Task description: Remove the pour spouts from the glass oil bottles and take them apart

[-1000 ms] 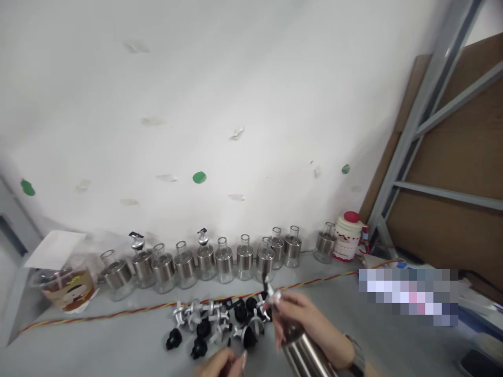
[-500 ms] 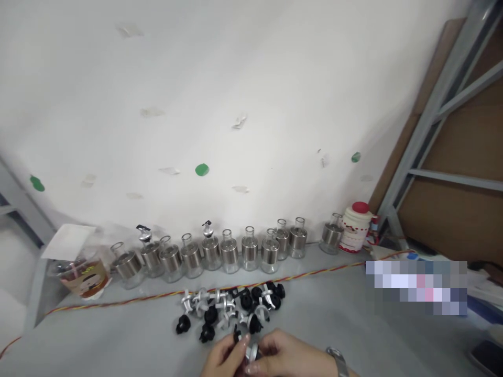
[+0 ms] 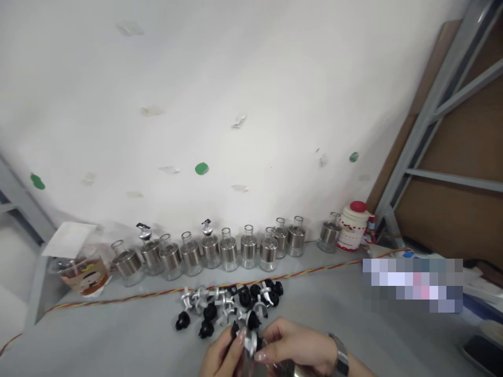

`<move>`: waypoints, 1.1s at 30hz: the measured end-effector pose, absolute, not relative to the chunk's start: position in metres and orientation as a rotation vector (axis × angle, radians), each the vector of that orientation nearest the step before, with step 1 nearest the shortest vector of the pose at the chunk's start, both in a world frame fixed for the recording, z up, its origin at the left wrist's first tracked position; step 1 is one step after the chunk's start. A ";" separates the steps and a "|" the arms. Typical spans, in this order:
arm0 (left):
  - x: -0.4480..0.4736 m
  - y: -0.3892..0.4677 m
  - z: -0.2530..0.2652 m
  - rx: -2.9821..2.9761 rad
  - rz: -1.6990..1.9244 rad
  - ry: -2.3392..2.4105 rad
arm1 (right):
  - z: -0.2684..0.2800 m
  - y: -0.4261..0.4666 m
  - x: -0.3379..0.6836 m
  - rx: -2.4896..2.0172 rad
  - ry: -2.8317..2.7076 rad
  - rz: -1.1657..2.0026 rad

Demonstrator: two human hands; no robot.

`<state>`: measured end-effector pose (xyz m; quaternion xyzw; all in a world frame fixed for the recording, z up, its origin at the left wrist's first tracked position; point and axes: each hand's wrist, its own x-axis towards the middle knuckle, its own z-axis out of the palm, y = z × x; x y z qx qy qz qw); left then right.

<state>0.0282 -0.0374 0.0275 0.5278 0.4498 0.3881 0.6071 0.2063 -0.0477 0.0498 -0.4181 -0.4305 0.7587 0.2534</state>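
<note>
At the bottom edge, my left hand [image 3: 225, 353] has its fingers closed on a silver and black bottle pourer [image 3: 250, 344]. My right hand [image 3: 293, 346] is closed too, its thumb and fingertips pinching the same pourer from the right. Below the hands shows part of a clear glass bottle [image 3: 271, 368], mostly cut off by the frame; what supports it is hidden. Just beyond the hands lies a loose heap of pourers [image 3: 244, 297], some silver, some with black rubber stoppers facing up.
Along the wall stands a row of glass bottles [image 3: 229, 253] with metal bands; two carry pourers. A twisted red-yellow cord [image 3: 153, 294] crosses the grey table [image 3: 118, 340]. A drink cup [image 3: 84, 277] stands left, a cream jar with a red lid [image 3: 352, 228] right.
My hands have shifted slightly up, with the right wrist further right. The silver part of the held pourer shows more fully, and part of a glass bottle has come into view below it.
</note>
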 end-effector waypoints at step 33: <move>0.019 -0.011 0.015 1.110 1.058 1.312 | 0.045 0.085 0.383 -1.496 -0.939 -0.161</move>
